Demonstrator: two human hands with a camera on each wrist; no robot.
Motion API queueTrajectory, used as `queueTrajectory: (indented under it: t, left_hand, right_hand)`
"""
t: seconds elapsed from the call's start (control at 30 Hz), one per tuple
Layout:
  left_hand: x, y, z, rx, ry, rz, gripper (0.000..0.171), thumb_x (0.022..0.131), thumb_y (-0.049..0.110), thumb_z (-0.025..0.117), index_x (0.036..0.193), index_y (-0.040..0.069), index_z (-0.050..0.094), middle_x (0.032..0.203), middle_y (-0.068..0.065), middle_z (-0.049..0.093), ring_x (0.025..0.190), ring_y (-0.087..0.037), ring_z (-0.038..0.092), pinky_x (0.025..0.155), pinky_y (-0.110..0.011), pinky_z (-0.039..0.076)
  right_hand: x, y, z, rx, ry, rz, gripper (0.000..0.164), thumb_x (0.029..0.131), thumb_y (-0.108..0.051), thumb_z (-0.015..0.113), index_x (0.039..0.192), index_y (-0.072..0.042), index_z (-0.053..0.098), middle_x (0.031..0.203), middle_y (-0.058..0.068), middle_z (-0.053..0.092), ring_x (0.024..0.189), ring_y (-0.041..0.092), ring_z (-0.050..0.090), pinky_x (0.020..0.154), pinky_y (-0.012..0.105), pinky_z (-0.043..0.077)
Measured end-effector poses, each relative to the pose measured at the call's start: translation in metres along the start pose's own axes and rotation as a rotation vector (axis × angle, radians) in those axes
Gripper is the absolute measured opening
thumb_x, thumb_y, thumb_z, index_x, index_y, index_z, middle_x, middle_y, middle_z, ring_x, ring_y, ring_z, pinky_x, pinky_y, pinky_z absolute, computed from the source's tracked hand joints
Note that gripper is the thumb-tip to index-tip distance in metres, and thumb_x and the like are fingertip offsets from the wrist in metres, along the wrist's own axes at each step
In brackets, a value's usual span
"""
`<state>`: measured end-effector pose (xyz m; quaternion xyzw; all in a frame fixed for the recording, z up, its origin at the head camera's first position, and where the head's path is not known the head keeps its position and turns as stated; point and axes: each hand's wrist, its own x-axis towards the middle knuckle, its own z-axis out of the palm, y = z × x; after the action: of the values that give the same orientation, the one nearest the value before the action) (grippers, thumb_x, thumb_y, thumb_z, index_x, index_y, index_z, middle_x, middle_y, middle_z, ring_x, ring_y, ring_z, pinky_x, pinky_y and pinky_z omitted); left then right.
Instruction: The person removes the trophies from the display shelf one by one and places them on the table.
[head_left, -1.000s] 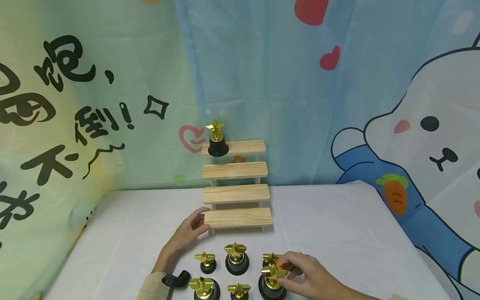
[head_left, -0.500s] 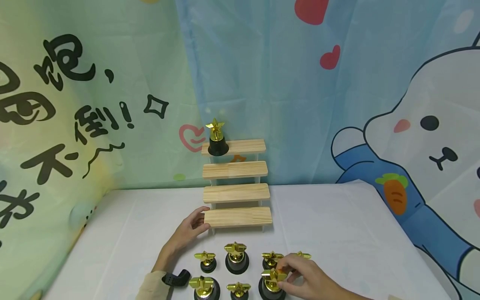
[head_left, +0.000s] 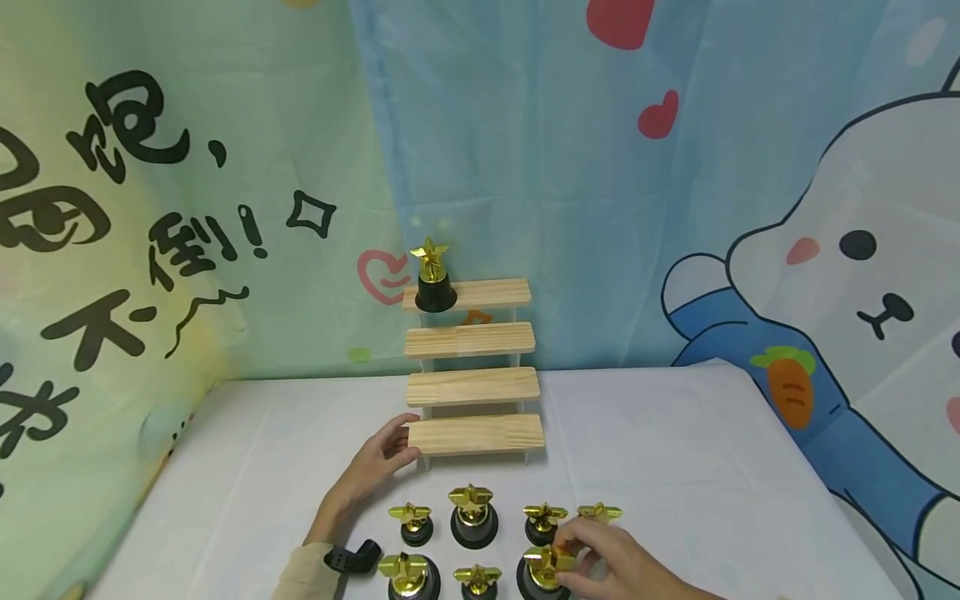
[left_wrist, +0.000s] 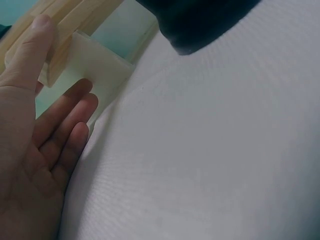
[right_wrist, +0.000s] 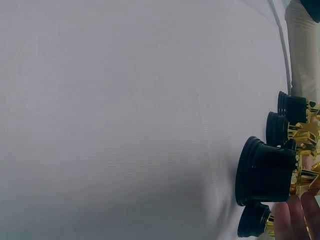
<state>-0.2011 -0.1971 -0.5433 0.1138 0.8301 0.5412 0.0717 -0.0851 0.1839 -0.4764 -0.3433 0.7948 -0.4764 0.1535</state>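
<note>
A four-step wooden display shelf [head_left: 476, 436] stands at the table's middle, with one gold star trophy [head_left: 432, 279] on the left of its top step. My left hand [head_left: 382, 458] holds the left end of the lowest step. In the left wrist view, the thumb [left_wrist: 31, 55] lies over the board's end and the other fingers are below it. With thumb and fingers, my right hand [head_left: 615, 560] pinches the gold star of a large black-based trophy [head_left: 542, 578] at the front right. Part of that star is hidden by the fingers.
Several more star trophies stand before the shelf, including a large one [head_left: 473, 525], a small one [head_left: 415, 530] and a front-left one [head_left: 408, 579]. A white cloth covers the table [head_left: 675, 467]. A printed curtain [head_left: 600, 208] hangs behind.
My right hand has shifted slightly toward me, and the pinched star sits a little lower in view. A trophy behind the hand shows more now. The left hand stays in place.
</note>
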Motion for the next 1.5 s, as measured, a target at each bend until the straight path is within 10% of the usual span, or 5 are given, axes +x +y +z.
queueTrajectory:
  t: [0.33,0.77,1.07,1.5]
  left_hand:
    - [-0.001,0.000,-0.001,-0.004,-0.002,-0.005,0.057,0.090,0.032,0.069,0.141,0.020,0.046,0.127,-0.011,0.063,0.114,-0.022,0.061,0.093,-0.021,0.049]
    - [0.000,-0.002,-0.002,-0.007,-0.014,0.004,0.057,0.091,0.033,0.068,0.142,0.022,0.045,0.127,-0.011,0.063,0.114,-0.022,0.061,0.094,-0.022,0.049]
    - [-0.001,-0.001,-0.001,-0.017,-0.007,0.023,0.057,0.090,0.029,0.069,0.141,0.018,0.046,0.125,-0.012,0.064,0.110,-0.020,0.062,0.092,-0.023,0.050]
    - [-0.001,-0.002,-0.001,-0.006,-0.007,0.032,0.056,0.091,0.030,0.068,0.141,0.018,0.046,0.125,-0.013,0.063,0.111,-0.022,0.063,0.095,-0.026,0.050]
  right_hand:
    - [-0.004,-0.006,-0.010,-0.078,-0.066,0.067,0.045,0.091,-0.029,0.068,0.124,-0.005,0.050,0.110,0.006,0.060,0.094,-0.001,0.057,0.068,0.022,0.052]
    - [0.004,-0.027,-0.034,-0.304,0.093,-0.186,0.036,0.091,-0.025,0.069,0.122,-0.016,0.053,0.103,-0.005,0.063,0.090,0.000,0.059,0.070,0.022,0.053]
    - [0.042,-0.044,-0.062,-0.419,0.202,-0.094,0.032,0.093,-0.029,0.066,0.119,-0.016,0.056,0.102,-0.011,0.062,0.092,0.002,0.060,0.074,0.021,0.053]
    - [0.098,-0.042,-0.097,-0.532,0.280,-0.177,0.026,0.091,-0.021,0.068,0.114,-0.012,0.060,0.100,0.000,0.066,0.087,0.010,0.063,0.071,0.027,0.055]
